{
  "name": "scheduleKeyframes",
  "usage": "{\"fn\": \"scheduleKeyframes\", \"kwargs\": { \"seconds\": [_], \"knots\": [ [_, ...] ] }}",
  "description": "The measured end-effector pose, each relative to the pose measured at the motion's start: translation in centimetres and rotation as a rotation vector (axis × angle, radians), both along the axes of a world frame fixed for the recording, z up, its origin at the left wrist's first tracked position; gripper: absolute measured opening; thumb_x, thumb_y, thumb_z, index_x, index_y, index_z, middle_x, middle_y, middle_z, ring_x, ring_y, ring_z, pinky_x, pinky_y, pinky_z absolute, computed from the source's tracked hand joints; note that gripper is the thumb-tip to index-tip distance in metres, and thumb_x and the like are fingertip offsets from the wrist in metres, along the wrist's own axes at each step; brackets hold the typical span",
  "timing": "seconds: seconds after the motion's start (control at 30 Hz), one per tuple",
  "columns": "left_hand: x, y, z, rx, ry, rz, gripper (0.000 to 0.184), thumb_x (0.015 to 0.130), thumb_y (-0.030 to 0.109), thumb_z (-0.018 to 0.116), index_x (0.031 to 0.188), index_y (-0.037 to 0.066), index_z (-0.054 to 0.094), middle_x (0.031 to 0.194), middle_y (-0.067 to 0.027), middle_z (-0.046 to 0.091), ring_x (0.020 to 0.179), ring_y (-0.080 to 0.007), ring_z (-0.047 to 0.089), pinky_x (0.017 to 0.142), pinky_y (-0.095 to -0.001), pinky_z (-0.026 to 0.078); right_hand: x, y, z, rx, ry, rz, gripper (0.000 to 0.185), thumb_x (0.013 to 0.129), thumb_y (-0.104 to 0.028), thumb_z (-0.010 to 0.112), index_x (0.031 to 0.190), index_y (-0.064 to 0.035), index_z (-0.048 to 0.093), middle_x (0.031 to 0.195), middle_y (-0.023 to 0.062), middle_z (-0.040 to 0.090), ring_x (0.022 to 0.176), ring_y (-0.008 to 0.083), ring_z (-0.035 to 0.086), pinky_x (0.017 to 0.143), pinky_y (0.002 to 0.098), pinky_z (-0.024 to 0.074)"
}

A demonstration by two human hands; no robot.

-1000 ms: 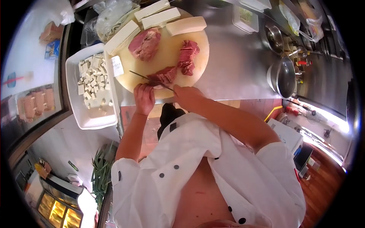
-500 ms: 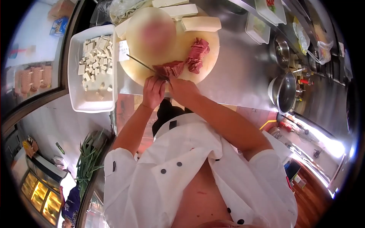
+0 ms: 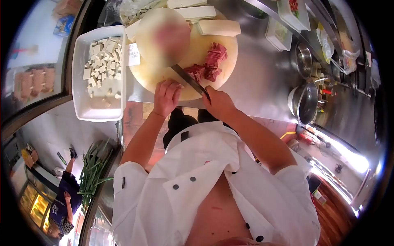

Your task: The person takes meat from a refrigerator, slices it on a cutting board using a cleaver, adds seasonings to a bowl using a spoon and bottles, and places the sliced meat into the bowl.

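My right hand [image 3: 219, 103] grips the handle of a knife [image 3: 188, 78], whose blade slants up and left across the round cutting board [image 3: 143, 78]. Just beyond the blade lies a sliced piece of red meat [image 3: 195, 74]. Beside it, to the right, is a longer row of meat slices [image 3: 215, 57]. My left hand [image 3: 166, 98] rests at the board's near edge with its fingers curled together; a small pale bit shows at the fingertips, too small to name. A blurred patch hides a pinkish thing on the upper left of the board.
White tofu-like blocks [image 3: 219, 28] lie along the board's far edge. At left stands a white tub [image 3: 78, 82] of white cubes [image 3: 104, 61]. A paper note [image 3: 134, 54] lies between. Metal bowls [image 3: 308, 102] and containers [image 3: 279, 33] stand right. Another person [image 3: 65, 197] is lower left.
My right hand has moved right and slightly down with the knife, drawing it away from the meat and my left hand. My left hand stays nearly in place. The other person shows more fully.
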State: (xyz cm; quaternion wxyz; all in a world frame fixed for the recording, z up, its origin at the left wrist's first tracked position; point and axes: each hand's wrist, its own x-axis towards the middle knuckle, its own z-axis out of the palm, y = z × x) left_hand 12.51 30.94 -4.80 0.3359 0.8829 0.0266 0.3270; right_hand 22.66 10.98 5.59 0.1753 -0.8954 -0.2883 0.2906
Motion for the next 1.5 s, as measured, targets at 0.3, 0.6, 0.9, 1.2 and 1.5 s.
{"fn": "scheduleKeyframes", "kwargs": {
  "seconds": [0.3, 0.6, 0.9, 1.2, 1.5],
  "knots": [
    [-0.4, 0.5, -1.9, 0.019, 0.016, -0.042, 0.020, 0.085, 0.000, 0.071, 0.104, 0.004, 0.068, 0.109, -0.0138, 0.062, 0.096, -0.0367, 0.062, 0.084, -0.0434, 0.055, -1.4, 0.5, 5.1, -0.090, 0.049, 0.097, 0.022, 0.103, -0.026, 0.053, 0.100, -0.0046, 0.053, 0.079, 0.0202, 0.068, 0.071, 0.0429, 0.066, 0.066, 0.0537, 0.0529],
    [-0.5, 0.6, -3.0, 0.080, 0.030, -0.042, 0.023, 0.086, 0.003, 0.071, 0.109, 0.001, 0.065, 0.111, -0.0172, 0.062, 0.098, -0.0399, 0.062, 0.085, -0.0458, 0.055, -1.2, -0.7, 9.0, -0.258, 0.204, 0.112, 0.023, 0.104, -0.025, 0.048, 0.102, -0.0030, 0.052, 0.085, 0.0225, 0.070, 0.078, 0.0444, 0.068, 0.072, 0.0548, 0.0547],
    [-0.3, 0.6, -2.8, 0.056, 0.055, -0.051, 0.024, 0.086, 0.003, 0.069, 0.109, 0.001, 0.063, 0.111, -0.0179, 0.062, 0.099, -0.0406, 0.062, 0.087, -0.0467, 0.054, -1.0, 0.4, 5.2, -0.173, 0.236, 0.119, 0.021, 0.102, -0.022, 0.050, 0.103, -0.0017, 0.051, 0.084, 0.0227, 0.070, 0.076, 0.0455, 0.068, 0.072, 0.0545, 0.0552],
    [-0.3, 0.7, -2.5, 0.017, 0.060, -0.069, 0.023, 0.087, 0.003, 0.068, 0.109, 0.001, 0.062, 0.109, -0.0190, 0.061, 0.095, -0.0424, 0.062, 0.084, -0.0479, 0.054, -0.9, 4.7, 0.3, -0.072, 0.129, 0.102, 0.021, 0.100, -0.022, 0.052, 0.103, -0.0013, 0.052, 0.080, 0.0235, 0.068, 0.073, 0.0448, 0.068, 0.063, 0.0540, 0.0547],
    [-0.4, 0.9, -3.6, 0.142, 0.232, -0.040, 0.020, 0.087, 0.002, 0.067, 0.106, 0.001, 0.060, 0.109, -0.0195, 0.061, 0.095, -0.0419, 0.060, 0.084, -0.0484, 0.053, -0.7, 4.9, -2.6, 0.034, 0.057, 0.095, 0.023, 0.102, -0.024, 0.049, 0.110, -0.0028, 0.054, 0.085, 0.0241, 0.070, 0.076, 0.0475, 0.067, 0.070, 0.0590, 0.0527]
  ]
}}
